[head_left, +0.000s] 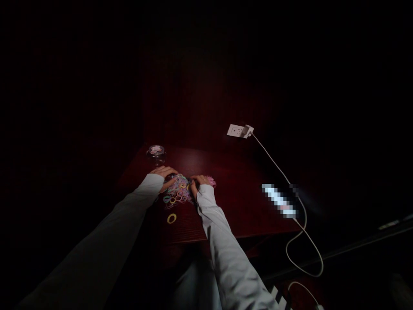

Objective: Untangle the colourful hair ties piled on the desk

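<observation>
A pile of small coloured bands (180,189) lies on the dark red table (238,215). My left hand (165,172) rests at the pile's left edge, its fingers reaching over the top and the thumb apart. On the right side, my right hand (198,181) touches the pile with bent fingers spread around its edge. Neither hand visibly grips anything. Some pink bands (211,181) show just beyond my right hand. A yellow ring (172,218) lies by itself nearer the front edge.
A round lidded jar (156,153) stands at the back left. On the wall is a white socket (236,130) with a charger (248,131); its cable (274,161) runs down on the right, near a blurred bright object (279,201) at the table's right side.
</observation>
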Action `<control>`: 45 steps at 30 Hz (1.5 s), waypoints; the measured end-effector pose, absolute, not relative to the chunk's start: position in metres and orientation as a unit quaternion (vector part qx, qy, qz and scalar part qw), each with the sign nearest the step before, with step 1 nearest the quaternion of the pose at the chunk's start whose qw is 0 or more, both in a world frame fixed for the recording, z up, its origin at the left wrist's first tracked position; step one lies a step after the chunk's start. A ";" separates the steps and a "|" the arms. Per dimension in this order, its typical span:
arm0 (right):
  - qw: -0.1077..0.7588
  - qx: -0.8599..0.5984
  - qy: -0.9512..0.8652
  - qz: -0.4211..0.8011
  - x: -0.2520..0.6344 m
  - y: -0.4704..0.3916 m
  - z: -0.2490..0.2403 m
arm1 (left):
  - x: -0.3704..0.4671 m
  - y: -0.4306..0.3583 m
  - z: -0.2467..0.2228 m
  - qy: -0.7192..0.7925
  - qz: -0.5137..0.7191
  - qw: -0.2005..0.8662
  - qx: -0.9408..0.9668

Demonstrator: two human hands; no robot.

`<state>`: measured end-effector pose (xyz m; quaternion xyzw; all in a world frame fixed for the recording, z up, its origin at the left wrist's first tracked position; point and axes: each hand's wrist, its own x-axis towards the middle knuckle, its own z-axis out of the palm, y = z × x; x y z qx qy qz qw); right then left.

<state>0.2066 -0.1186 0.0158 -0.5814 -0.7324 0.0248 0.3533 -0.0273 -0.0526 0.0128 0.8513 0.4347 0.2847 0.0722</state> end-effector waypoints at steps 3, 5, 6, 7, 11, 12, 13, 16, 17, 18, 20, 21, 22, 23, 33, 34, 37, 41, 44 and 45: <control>0.338 -0.557 -0.757 0.040 0.207 -0.116 0.007 | -0.021 -0.052 0.014 0.411 0.281 0.069 0.865; 0.319 -0.554 -0.768 0.047 0.205 -0.111 0.002 | -0.020 -0.050 0.008 0.402 0.290 0.065 0.866; 0.314 -0.553 -0.770 0.053 0.203 -0.108 0.000 | -0.019 -0.048 0.004 0.398 0.297 0.065 0.866; 0.316 -0.551 -0.770 0.061 0.201 -0.105 -0.001 | -0.020 -0.047 -0.001 0.397 0.305 0.067 0.863; 0.370 -0.528 -0.755 0.119 0.197 -0.091 -0.001 | -0.022 -0.040 -0.016 0.379 0.332 0.104 0.857; 0.387 -0.522 -0.749 0.133 0.197 -0.088 0.000 | -0.022 -0.039 -0.017 0.376 0.344 0.119 0.852; 0.403 -0.516 -0.741 0.149 0.198 -0.086 0.000 | -0.022 -0.038 -0.018 0.374 0.356 0.134 0.846; 0.452 -0.500 -0.708 0.213 0.201 -0.082 0.000 | -0.022 -0.035 -0.015 0.373 0.380 0.171 0.829; 0.463 -0.496 -0.694 0.240 0.202 -0.082 -0.001 | -0.022 -0.034 -0.013 0.373 0.386 0.176 0.825; 0.470 -0.494 -0.681 0.268 0.203 -0.081 -0.001 | -0.021 -0.034 -0.012 0.371 0.394 0.178 0.822; 0.481 -0.489 -0.657 0.314 0.204 -0.079 -0.002 | -0.020 -0.033 -0.008 0.365 0.412 0.177 0.816; 0.485 -0.482 -0.649 0.333 0.204 -0.078 -0.002 | -0.019 -0.032 -0.006 0.360 0.422 0.174 0.814; 0.491 -0.474 -0.642 0.348 0.204 -0.076 -0.002 | -0.018 -0.032 -0.003 0.354 0.429 0.172 0.813; 0.500 -0.467 -0.636 0.358 0.203 -0.074 -0.002 | -0.017 -0.032 -0.001 0.348 0.434 0.171 0.813; 0.523 -0.442 -0.593 0.424 0.194 -0.066 0.011 | -0.019 -0.039 0.018 0.376 0.451 0.131 0.799; 0.520 -0.438 -0.591 0.435 0.195 -0.066 0.013 | -0.019 -0.039 0.017 0.374 0.454 0.128 0.799; 0.507 -0.432 -0.596 0.448 0.196 -0.067 0.018 | -0.018 -0.042 0.017 0.361 0.451 0.129 0.806; 0.481 -0.445 -0.621 0.430 0.194 -0.067 0.019 | -0.023 -0.046 0.021 0.351 0.430 0.147 0.818; 0.470 -0.442 -0.641 0.416 0.191 -0.068 0.018 | -0.028 -0.044 0.024 0.351 0.427 0.156 0.818; 0.466 -0.439 -0.647 0.414 0.190 -0.069 0.018 | -0.029 -0.042 0.024 0.353 0.424 0.156 0.819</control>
